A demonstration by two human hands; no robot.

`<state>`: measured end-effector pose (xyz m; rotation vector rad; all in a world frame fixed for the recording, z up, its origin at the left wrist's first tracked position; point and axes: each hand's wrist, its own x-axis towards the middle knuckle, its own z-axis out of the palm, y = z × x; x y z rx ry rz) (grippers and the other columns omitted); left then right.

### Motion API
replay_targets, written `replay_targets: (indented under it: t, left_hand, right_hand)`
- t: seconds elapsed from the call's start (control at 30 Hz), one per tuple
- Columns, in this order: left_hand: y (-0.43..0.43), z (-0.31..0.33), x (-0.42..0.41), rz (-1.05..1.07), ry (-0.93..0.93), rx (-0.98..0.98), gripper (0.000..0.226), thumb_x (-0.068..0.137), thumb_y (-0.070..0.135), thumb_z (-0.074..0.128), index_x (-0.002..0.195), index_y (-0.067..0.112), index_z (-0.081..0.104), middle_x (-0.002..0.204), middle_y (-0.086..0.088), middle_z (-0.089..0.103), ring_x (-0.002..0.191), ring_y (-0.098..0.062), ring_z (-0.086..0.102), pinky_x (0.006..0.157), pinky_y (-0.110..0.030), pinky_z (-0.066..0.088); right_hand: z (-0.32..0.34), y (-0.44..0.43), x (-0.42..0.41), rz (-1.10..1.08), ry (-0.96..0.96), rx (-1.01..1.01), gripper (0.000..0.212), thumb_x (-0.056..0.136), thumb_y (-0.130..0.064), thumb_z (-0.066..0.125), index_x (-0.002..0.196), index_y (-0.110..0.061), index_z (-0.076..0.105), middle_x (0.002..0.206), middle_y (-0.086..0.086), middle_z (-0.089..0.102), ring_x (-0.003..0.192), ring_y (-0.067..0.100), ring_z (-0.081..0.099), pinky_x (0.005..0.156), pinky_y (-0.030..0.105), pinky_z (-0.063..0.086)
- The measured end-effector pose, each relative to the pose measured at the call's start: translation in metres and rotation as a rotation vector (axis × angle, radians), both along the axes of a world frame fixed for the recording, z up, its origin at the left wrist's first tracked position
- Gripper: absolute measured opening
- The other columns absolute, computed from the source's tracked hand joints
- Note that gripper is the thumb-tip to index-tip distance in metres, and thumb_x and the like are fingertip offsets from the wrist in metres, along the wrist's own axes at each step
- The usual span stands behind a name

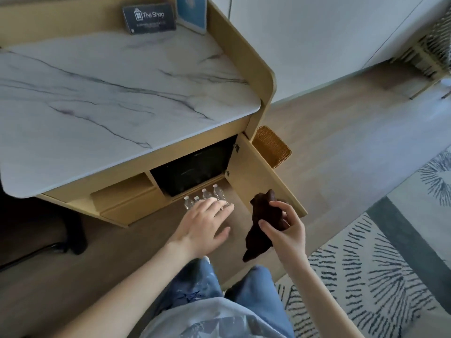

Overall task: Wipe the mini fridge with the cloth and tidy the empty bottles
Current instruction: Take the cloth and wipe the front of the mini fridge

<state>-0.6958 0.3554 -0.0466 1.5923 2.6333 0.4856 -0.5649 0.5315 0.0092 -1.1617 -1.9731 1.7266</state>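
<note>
On the left hand [207, 223], fingers [219, 206] straight and spread wide, nothing held; just beyond and partly under the tips, four clear white-capped bottles [216, 192] upright in a row on the wooden floor [341, 142], touching or not impossible to tell. On the right hand [285, 228], thumb and fingers curled round a dark brown cloth [262, 223], gripped mid-length, one end bunched above the grip, the other hanging below. Behind the bottles, farther from both sets of fingers, the black mini fridge [192, 172], set under a marble tabletop [109, 93], with a wooden door [263, 176] swung open behind the cloth. At the tabletop's far edge, a dark sign card [149, 18]; off to the right, a wicker basket [272, 146] and a patterned rug [366, 264].
</note>
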Motion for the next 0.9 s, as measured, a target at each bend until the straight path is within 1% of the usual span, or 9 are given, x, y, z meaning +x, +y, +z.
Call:
replay_targets:
  t: [0.1,0.23,0.37,0.47,0.53,0.63,0.7,0.8,0.9]
  left_hand:
    - [0.005,-0.002,-0.010,0.087,-0.005,-0.008,0.052,0.090,0.043,0.049,0.132,0.015,0.063,0.125,-0.006,0.066,0.118,-0.025,0.059,0.102,-0.039,0.048]
    - [0.008,-0.010,-0.002,0.255,-0.008,-0.083,0.055,0.091,0.045,0.044,0.133,0.014,0.062,0.127,-0.006,0.066,0.119,-0.025,0.059,0.101,-0.039,0.048]
    - [0.017,-0.013,0.022,0.462,-0.037,-0.102,0.056,0.092,0.045,0.043,0.136,0.014,0.059,0.128,-0.005,0.064,0.119,-0.025,0.057,0.101,-0.038,0.048]
    - [0.028,-0.020,0.036,0.566,-0.053,-0.097,0.055,0.092,0.044,0.045,0.136,0.016,0.058,0.128,-0.003,0.063,0.119,-0.023,0.055,0.103,-0.037,0.046]
    - [0.034,-0.025,0.040,0.601,-0.069,-0.107,0.054,0.092,0.044,0.045,0.136,0.017,0.059,0.130,-0.003,0.063,0.122,-0.022,0.055,0.105,-0.038,0.045]
    - [0.036,-0.030,0.034,0.629,-0.088,-0.104,0.051,0.091,0.044,0.046,0.133,0.018,0.060,0.131,-0.003,0.063,0.124,-0.023,0.054,0.106,-0.038,0.044]
    - [0.033,-0.038,0.026,0.617,-0.094,-0.092,0.051,0.091,0.043,0.046,0.133,0.018,0.060,0.131,-0.002,0.063,0.123,-0.023,0.055,0.106,-0.039,0.044]
    - [0.023,-0.069,0.004,0.581,-0.102,-0.093,0.051,0.092,0.044,0.046,0.135,0.020,0.059,0.131,0.000,0.063,0.124,-0.022,0.056,0.107,-0.038,0.044]
    - [0.011,-0.129,-0.021,0.553,-0.067,-0.082,0.050,0.091,0.043,0.047,0.134,0.021,0.060,0.131,0.001,0.062,0.123,-0.021,0.056,0.107,-0.037,0.043]
  right_hand:
    - [0.001,0.016,-0.029,0.118,-0.003,-0.006,0.044,0.080,0.006,0.075,0.109,-0.026,0.066,0.087,-0.003,0.070,0.079,0.025,0.072,0.064,0.049,0.063]
    - [-0.009,0.036,-0.060,0.330,-0.047,0.010,0.041,0.081,0.007,0.074,0.111,-0.019,0.065,0.084,-0.025,0.068,0.080,0.015,0.070,0.069,0.046,0.063]
    - [-0.026,0.055,-0.083,0.528,-0.065,-0.008,0.041,0.081,0.006,0.075,0.109,-0.022,0.065,0.086,-0.021,0.069,0.082,0.017,0.070,0.075,0.045,0.062]
    - [-0.042,0.065,-0.096,0.638,-0.067,0.026,0.043,0.080,0.004,0.076,0.108,-0.026,0.065,0.089,-0.023,0.068,0.086,0.007,0.069,0.077,0.039,0.063]
    - [-0.051,0.067,-0.103,0.663,-0.072,0.042,0.045,0.078,0.003,0.077,0.107,-0.029,0.064,0.086,-0.022,0.068,0.086,0.002,0.067,0.077,0.035,0.062]
    - [-0.062,0.068,-0.111,0.659,-0.067,0.066,0.045,0.078,0.003,0.077,0.105,-0.030,0.064,0.092,-0.011,0.070,0.084,0.004,0.068,0.075,0.031,0.062]
    - [-0.069,0.064,-0.117,0.641,-0.059,0.072,0.045,0.077,0.004,0.077,0.105,-0.029,0.065,0.090,-0.007,0.071,0.081,0.006,0.069,0.073,0.027,0.060]
    - [-0.100,0.056,-0.136,0.606,-0.066,0.065,0.044,0.078,0.004,0.076,0.106,-0.027,0.065,0.083,-0.014,0.070,0.081,0.004,0.068,0.069,0.018,0.055]
    - [-0.162,0.046,-0.158,0.590,-0.022,0.043,0.041,0.079,0.006,0.075,0.108,-0.021,0.065,0.087,-0.024,0.068,0.083,0.001,0.068,0.067,0.015,0.055]
